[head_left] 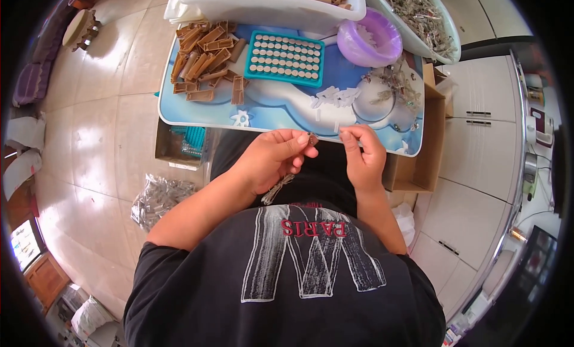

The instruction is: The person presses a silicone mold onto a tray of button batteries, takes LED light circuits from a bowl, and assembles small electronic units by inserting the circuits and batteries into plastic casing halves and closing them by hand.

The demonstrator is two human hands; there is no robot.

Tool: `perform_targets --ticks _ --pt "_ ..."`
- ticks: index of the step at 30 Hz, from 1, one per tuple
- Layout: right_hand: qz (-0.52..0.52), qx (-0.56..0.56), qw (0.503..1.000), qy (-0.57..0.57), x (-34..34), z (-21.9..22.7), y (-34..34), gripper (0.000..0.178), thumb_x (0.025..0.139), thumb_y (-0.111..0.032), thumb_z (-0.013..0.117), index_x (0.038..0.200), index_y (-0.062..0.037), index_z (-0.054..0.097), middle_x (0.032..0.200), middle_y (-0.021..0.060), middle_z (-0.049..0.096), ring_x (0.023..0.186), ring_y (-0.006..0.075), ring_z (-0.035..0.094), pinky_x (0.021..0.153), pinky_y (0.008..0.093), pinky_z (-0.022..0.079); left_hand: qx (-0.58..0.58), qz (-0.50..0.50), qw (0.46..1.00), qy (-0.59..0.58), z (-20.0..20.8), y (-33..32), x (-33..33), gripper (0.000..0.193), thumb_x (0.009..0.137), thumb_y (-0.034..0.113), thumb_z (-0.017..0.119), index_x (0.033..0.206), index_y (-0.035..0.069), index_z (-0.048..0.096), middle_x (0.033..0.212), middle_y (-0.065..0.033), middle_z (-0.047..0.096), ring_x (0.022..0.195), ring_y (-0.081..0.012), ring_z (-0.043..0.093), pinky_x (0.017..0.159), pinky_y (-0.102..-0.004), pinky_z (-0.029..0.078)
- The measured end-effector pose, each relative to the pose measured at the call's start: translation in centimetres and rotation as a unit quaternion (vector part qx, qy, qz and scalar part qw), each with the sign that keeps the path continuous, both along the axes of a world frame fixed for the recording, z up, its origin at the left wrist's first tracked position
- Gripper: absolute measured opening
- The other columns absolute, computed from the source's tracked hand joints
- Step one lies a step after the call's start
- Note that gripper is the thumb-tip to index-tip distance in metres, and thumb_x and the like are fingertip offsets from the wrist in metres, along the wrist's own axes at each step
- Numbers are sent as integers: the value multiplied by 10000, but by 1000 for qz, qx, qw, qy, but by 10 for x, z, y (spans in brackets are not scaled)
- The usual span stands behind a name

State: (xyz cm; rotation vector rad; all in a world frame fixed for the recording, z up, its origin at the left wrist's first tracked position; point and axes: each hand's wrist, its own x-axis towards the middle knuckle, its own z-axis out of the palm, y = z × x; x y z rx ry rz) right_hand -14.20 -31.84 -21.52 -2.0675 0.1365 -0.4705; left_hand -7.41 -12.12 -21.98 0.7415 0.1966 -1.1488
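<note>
My left hand [278,156] is closed, pinching a small dark brown piece [312,139] between thumb and fingers. A looped bundle of thin pale wire [278,188] hangs below that hand. My right hand [365,153] is closed too, thumb against forefinger, with a small white strip [336,127] at its fingertips. Both hands are over the near edge of the blue patterned table [269,99], a short gap apart. More white strips [336,96] lie in a loose pile just beyond them.
Brown plastic casings [206,60] heap at the table's left, beside a teal tray [284,79] of round whitish discs. A purple bowl [388,45] and tangled wire lights [397,90] are at right. Bins [275,9] stand behind; cardboard boxes [439,132] flank the table.
</note>
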Motion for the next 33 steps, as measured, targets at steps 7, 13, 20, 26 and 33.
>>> perform_targets --ticks 7,13,20,26,33 --pt "17 -22 1000 -7 15 -5 -11 81 880 -64 633 918 7 645 843 107 643 768 208 620 720 290 483 14 8 1000 -11 -4 -4 3 252 951 283 589 1019 46 637 870 -21 667 635 -45 523 586 -189 447" --pt "74 -13 997 7 13 16 9 121 824 -54 693 922 4 653 863 105 647 756 192 630 676 275 496 29 2 999 -33 0 -4 4 255 948 292 593 1001 47 635 864 -29 672 639 -51 532 589 -193 448" --pt "77 -61 995 -9 11 22 18 107 777 -17 707 868 -9 651 796 96 638 704 222 617 611 297 486 57 -1 993 -102 4 -8 1 247 944 284 602 966 41 635 854 -33 672 644 -60 541 602 -198 449" --pt "65 -54 996 -23 10 21 24 68 796 3 676 846 -4 631 788 100 633 687 216 605 614 289 481 81 -2 983 -165 13 -8 -5 257 946 279 603 944 25 637 850 -29 666 667 -73 552 620 -226 464" --pt "95 238 966 -11 5 5 15 59 903 -21 618 924 23 585 847 39 599 758 101 559 690 230 453 492 149 466 -720 18 31 37 352 777 291 752 961 59 562 868 -66 568 713 -225 591 622 -316 475"
